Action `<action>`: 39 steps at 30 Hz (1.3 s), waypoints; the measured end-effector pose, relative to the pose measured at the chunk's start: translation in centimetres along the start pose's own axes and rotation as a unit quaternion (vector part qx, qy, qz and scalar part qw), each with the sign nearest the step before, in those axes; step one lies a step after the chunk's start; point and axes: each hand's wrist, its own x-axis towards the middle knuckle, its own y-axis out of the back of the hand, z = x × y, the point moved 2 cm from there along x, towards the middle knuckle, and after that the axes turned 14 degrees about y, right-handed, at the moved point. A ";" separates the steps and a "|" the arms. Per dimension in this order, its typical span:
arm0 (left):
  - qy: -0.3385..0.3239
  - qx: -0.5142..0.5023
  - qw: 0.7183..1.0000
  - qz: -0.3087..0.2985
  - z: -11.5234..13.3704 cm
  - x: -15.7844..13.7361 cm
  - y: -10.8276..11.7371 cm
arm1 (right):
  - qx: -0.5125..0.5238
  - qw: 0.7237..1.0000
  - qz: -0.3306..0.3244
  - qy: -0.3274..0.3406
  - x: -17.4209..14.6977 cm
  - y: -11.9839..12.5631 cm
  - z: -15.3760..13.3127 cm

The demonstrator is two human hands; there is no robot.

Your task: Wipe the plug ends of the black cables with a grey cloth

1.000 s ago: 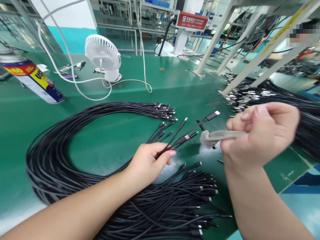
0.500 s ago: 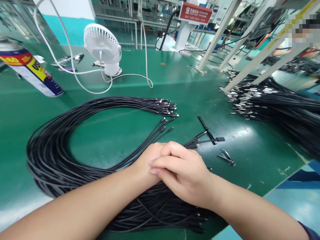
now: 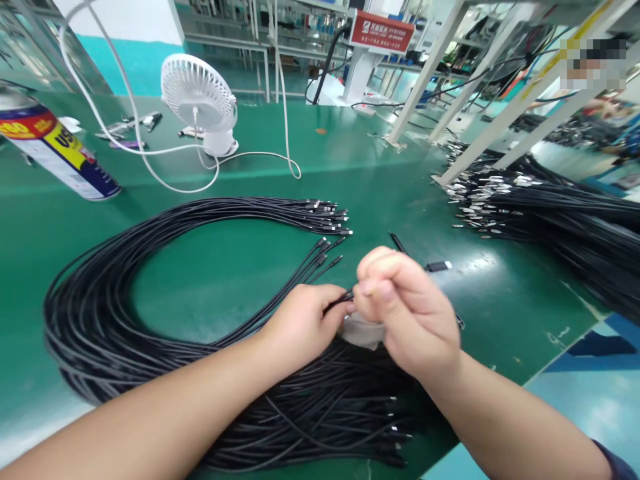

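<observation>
Curved bundle of black cables [image 3: 90, 287] on green tabletop [image 3: 210, 280]. Beyond bundle: round white fan [image 3: 197, 93]; blue, red and yellow spray can [image 3: 65, 160]. At bundle's open right side: left hand [image 3: 303, 323] gripping cables; right hand [image 3: 413, 310] curled on limp grey cloth-like piece [image 3: 363, 333].

- Open table [image 3: 350, 170] between the fan [image 3: 197, 90] and the pile of wires [image 3: 555, 207]
- Slanted posts [image 3: 427, 73] block the right rear
- Coiled cables [image 3: 90, 307] bar low passage leftward
</observation>
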 end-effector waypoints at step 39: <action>0.170 -0.311 0.931 -0.091 0.1 -0.3 1.4 | 0.112 0.939 0.230 -0.229 1.1 6.1 8.4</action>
